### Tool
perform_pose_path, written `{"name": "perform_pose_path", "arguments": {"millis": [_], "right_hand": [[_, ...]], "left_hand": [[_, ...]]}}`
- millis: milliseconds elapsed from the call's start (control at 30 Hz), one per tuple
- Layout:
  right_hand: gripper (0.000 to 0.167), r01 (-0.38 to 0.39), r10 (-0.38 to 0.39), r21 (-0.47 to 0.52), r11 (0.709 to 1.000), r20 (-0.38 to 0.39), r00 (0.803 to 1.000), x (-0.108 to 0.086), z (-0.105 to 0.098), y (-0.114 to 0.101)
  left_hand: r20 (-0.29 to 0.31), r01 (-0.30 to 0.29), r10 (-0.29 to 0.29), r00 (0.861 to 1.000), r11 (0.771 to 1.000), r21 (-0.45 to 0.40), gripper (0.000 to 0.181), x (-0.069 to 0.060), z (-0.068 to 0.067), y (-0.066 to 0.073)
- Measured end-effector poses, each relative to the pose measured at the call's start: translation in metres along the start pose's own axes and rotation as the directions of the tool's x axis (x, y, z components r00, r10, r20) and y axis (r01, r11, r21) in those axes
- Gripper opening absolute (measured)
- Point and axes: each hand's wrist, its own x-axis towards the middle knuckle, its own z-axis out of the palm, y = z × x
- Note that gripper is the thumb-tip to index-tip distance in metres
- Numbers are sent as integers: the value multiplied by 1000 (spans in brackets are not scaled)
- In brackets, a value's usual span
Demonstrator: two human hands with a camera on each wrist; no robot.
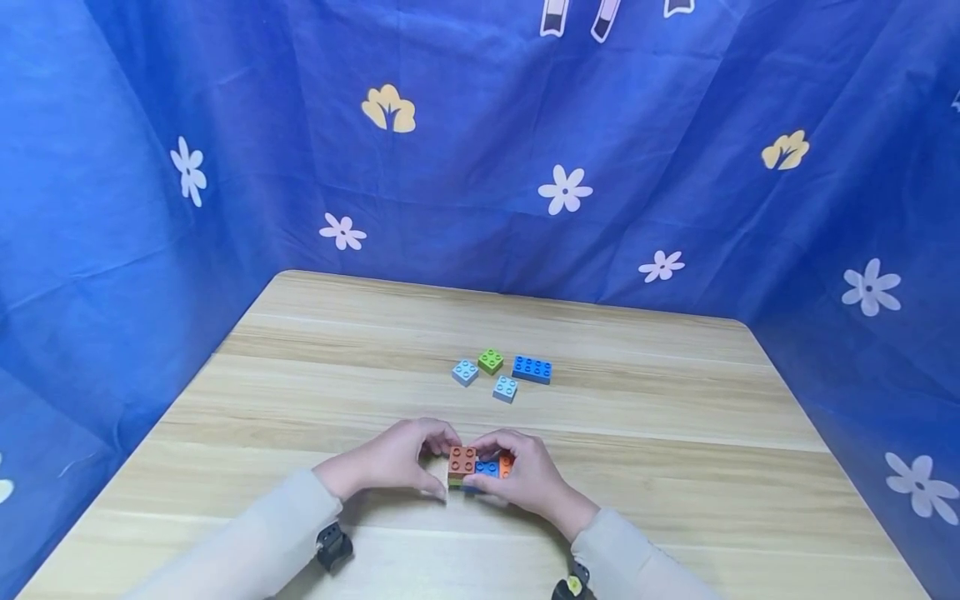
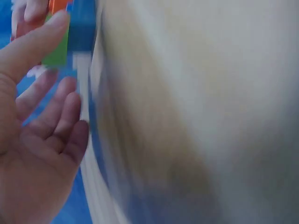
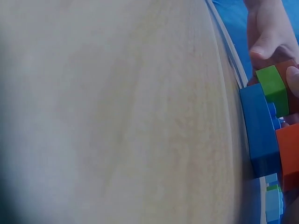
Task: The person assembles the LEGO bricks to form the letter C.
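In the middle of the near table, a reddish-brown brick (image 1: pixel 462 460) sits on a green brick (image 3: pixel 272 91). Beneath them is a long blue brick (image 3: pixel 260 133), and an orange brick (image 3: pixel 289 151) stands on its other end. My right hand (image 1: pixel 528 475) pinches the reddish-brown brick between thumb and fingers. To the left, my left hand (image 1: pixel 401 457) curves loosely around the stack's end, thumb and fingers spread apart. In the left wrist view, its thumb overlaps the green brick (image 2: pixel 57 53); contact cannot be made out.
Farther back on the wooden table (image 1: pixel 337 350) lie a light-blue brick (image 1: pixel 465 372), another light-blue brick (image 1: pixel 505 388), a green brick (image 1: pixel 491 361) and a blue brick (image 1: pixel 532 369). A blue patterned curtain (image 1: pixel 465 167) hangs behind the table.
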Motion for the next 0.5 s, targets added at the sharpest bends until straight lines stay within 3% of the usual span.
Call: {"name": "perform_pose_path", "arguments": {"millis": [100,233,400,500], "right_hand": [[38,-13,13,0,1000,-1,1000,0,0,0],[38,-35,35,9,999,-1,999,-1,0,-1],[37,-49,49,18,999,-2,999,-1,0,-1],[37,-45,45,20,999,1,999,-1,0,-1]], "left_hand": [[13,28,-28,1000,1000,-2,61,5,-11,-12],[-58,98,-98,993,995,-10,57,15,-24,-25],[-215,186,-190,958,982,-39,56,32,-32,-36],[-272,213,-225,936,974,-74,59,43,-33,-40]]}}
